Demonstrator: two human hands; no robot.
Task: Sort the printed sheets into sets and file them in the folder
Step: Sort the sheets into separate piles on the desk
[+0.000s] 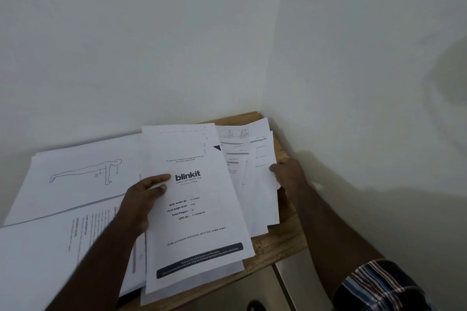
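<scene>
Left hand [144,199] pinches matte white cover sheet [199,214] | right hand [288,171] grips fanned printed sheets [255,159] at their edge | both over wooden table [283,240] corner | flat rectangular stacks [75,179] lie left

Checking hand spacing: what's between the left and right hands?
Head view: the blinkit cover sheet held by left hand, then fanned printed sheets gripped by right hand.

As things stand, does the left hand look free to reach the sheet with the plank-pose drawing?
Probably not straight away: the left hand grips the blinkit cover sheet. The plank-drawing sheet lies uncovered just beside it on the table, so the way looks free once that sheet is put down.
</scene>
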